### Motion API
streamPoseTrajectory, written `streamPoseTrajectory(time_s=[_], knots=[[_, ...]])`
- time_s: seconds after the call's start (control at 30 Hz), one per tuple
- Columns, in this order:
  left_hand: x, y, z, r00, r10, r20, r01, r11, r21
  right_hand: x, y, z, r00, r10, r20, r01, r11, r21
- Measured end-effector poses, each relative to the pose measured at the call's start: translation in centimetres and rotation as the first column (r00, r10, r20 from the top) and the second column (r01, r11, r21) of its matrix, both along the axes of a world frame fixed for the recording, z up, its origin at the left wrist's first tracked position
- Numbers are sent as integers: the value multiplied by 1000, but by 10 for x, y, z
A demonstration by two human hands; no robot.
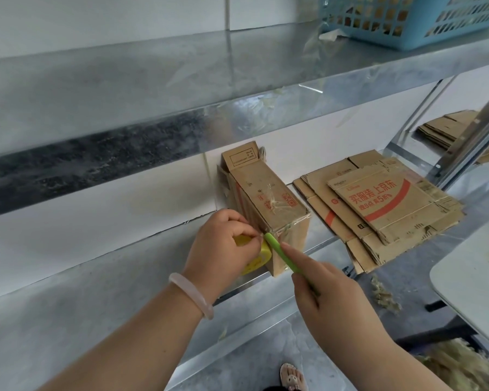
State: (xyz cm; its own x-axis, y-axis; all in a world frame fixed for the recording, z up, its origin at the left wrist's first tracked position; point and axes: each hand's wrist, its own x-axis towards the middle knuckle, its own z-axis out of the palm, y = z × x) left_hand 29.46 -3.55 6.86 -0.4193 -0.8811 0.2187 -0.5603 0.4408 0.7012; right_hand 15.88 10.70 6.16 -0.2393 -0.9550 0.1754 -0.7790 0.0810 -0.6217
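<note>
We're working on the taped-up cardboard box [266,190] sitting on the metal shelf [110,292], just left of a pile of flattened cartons [378,204]. Our left hand [218,244] is pinching tape [259,235] at the box's near top corner. Our right hand [331,300] is gripping a green cutter [283,255], with its tip touching that same corner.

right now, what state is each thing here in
box, standing, taped
tape, wrinkled, pinched by left hand at box corner
cutter, gripped by right hand, tip at that corner
cartons, folded flat, stacked
basket, upright on top shelf
</note>
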Motion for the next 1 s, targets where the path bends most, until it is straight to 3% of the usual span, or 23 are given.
streamPoseTrajectory(time_s=[0.13, 0.33, 0.6, 1.0], knots=[[-1, 1, 2, 1000, 5, 4, -5, 1000, 3, 1, 0, -3, 995, -25, -99, 24, 1000, -7], [-1, 0, 1, 1000, 15, -3, -15, 1000, -8, 3, 0, -4, 995, -82, -64, 76, 993, -90], [0, 0, -1, 1000, 22, -9, -22, 1000, 7, 2, -2, -6, 994, -91, -62, 87, 995, -57], [-2, 0, 1, 999, 47, -11, -46, 999, 18, 1, -4, -8, 956, -90, -278, 75, 995, -64]])
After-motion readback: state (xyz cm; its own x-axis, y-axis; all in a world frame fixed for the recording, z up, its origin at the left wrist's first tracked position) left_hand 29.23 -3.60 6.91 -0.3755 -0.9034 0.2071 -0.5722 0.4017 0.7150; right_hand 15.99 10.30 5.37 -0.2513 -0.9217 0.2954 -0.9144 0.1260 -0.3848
